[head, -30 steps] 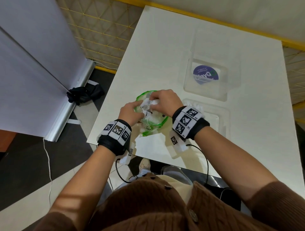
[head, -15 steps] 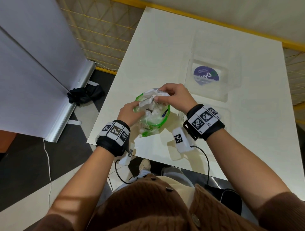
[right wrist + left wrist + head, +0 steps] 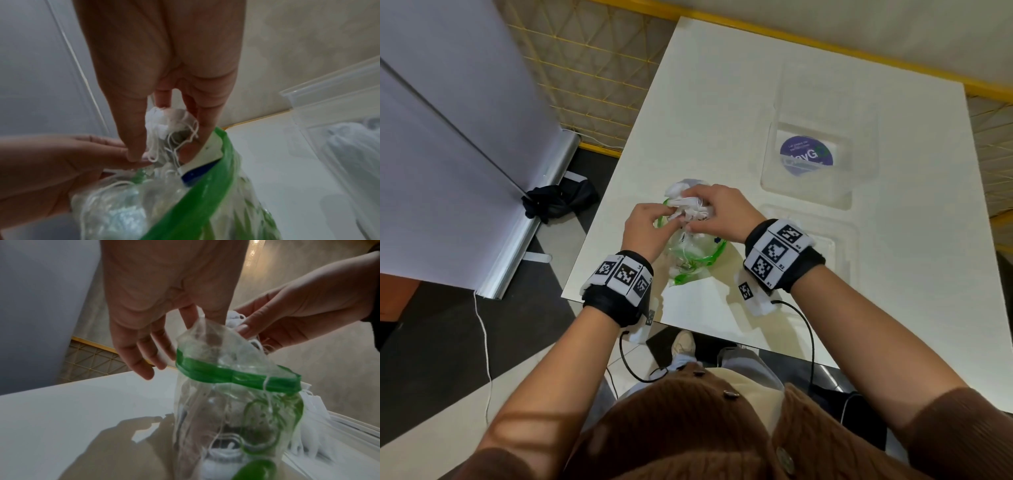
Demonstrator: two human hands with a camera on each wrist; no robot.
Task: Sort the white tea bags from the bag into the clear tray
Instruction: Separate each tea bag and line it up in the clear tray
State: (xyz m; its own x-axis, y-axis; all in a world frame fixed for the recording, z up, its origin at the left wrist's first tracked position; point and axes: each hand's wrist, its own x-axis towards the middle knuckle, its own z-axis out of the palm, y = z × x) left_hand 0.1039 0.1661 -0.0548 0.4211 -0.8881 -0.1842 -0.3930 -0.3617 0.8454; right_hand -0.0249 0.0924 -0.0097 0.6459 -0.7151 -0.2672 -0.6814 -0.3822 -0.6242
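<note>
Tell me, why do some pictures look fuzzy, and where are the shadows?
Head view: sharp, with straight edges bowed by the wide lens; the white table shows soft shadows beside the wrists. Left wrist view: the left hand is close and soft, and a dark hand shadow falls beside the green-banded plastic bag. Right wrist view: blurriest; the right hand and white tea bags look smeared.

A white tabletop (image 3: 709, 113) fills the middle and right of the head view. In the upper right of the frame a clear lid with a round purple sticker (image 3: 806, 155) lies on it. To the left stands a pale grey panel (image 3: 441, 144) on a silver base rail (image 3: 530, 236), with a crumpled black cloth (image 3: 558, 202) on the dark floor beside that rail. A thin white cord (image 3: 484, 346) trails down the lower left. A yellow strip (image 3: 756, 24) runs along the tabletop's far edge.
</note>
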